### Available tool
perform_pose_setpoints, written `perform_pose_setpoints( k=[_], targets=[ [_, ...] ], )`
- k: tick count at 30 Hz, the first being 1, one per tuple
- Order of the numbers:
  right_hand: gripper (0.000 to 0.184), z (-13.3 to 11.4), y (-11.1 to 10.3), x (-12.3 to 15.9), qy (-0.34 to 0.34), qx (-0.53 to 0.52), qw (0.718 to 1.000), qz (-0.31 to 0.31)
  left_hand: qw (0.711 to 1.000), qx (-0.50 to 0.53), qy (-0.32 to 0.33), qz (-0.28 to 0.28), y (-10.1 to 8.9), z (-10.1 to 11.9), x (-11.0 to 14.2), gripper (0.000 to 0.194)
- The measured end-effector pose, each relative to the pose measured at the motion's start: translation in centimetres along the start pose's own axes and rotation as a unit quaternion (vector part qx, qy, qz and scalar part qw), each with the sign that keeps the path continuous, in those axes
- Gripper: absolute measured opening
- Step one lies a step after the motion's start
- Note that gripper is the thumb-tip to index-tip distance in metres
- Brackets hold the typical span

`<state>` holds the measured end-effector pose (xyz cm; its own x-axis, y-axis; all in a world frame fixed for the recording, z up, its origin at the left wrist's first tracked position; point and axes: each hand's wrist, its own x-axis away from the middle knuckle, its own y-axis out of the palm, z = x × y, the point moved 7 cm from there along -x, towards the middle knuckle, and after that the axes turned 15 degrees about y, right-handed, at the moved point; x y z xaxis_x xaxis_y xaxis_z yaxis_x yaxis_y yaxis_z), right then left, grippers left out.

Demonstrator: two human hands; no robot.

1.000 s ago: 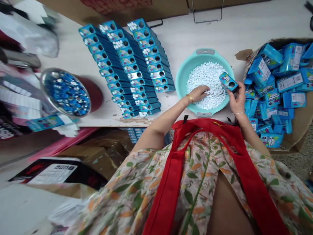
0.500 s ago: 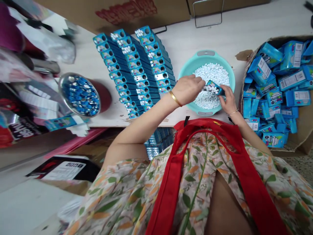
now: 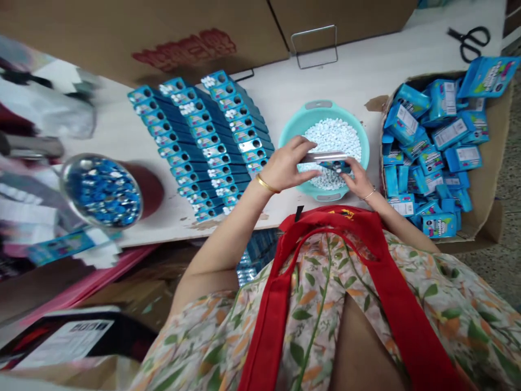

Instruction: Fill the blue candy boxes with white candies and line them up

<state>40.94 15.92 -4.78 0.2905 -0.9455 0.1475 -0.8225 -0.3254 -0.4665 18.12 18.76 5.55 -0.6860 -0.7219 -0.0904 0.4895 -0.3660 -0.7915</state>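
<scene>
Blue box (image 3: 331,164) sits gripped in the right hand (image 3: 359,181) above the teal bowl (image 3: 362,130), the left hand (image 3: 287,165) pinching a silvery strip (image 3: 325,156) along the box's edge, presumably so any stray white pellets (image 3: 334,136) drop back.

Over a turquoise basin (image 3: 287,130) of white pellets (image 3: 336,134), the right hand (image 3: 357,180) grips a small blue box (image 3: 336,165), while the left hand (image 3: 290,163) holds a silvery piece (image 3: 325,156) right by it, its shape unclear. Left on the bench (image 3: 378,62) stand three rows of blue boxes (image 3: 207,141); farther left, a pot (image 3: 153,187) holds shiny blue pieces (image 3: 108,193). Right, a carton (image 3: 493,182) brims with blue packs (image 3: 431,157), scissors (image 3: 464,39) beyond.
</scene>
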Motion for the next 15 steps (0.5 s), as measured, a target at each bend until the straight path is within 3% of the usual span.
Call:
perform_pose_setpoints(
  k=[2, 4, 6, 8, 12, 14, 15],
  targets=[
    [0.058, -0.9, 0.7, 0.3, 0.005, -0.007, 1.0, -0.021, 0.999, 0.033, 0.013, -0.009, 2.3, -0.6, -0.3, 0.068],
    [0.066, -1.6, 0.8, 0.3, 0.013, -0.005, 0.999, -0.048, 0.998, 0.055, 0.009, -0.037, 4.4, -0.8, -0.6, 0.053],
    [0.072, -2.1, -0.8, -0.2, 0.02, 0.007, 0.998, -0.059, 0.997, 0.067, -0.005, -0.049, 5.2, -0.8, -0.2, 0.038],
    [0.071, -2.2, -5.2, -1.8, 0.014, 0.034, 0.999, -0.01, 0.997, 0.069, -0.031, -0.025, 4.4, -0.7, 1.1, 0.035],
    [0.057, -0.3, -18.2, -8.1, 0.019, 0.139, 0.972, 0.187, 0.99, 0.033, -0.124, 0.062, 0.2, -1.2, 6.7, 0.032],
    [0.047, 2.2, -22.6, -12.3, 0.083, 0.218, 0.949, 0.212, 0.981, 0.006, -0.172, 0.095, -1.5, -1.9, 10.5, 0.03],
    [0.049, 3.5, -23.7, -14.3, 0.116, 0.256, 0.94, 0.193, 0.975, -0.006, -0.193, 0.108, -2.1, -2.3, 12.4, 0.029]
  ],
)
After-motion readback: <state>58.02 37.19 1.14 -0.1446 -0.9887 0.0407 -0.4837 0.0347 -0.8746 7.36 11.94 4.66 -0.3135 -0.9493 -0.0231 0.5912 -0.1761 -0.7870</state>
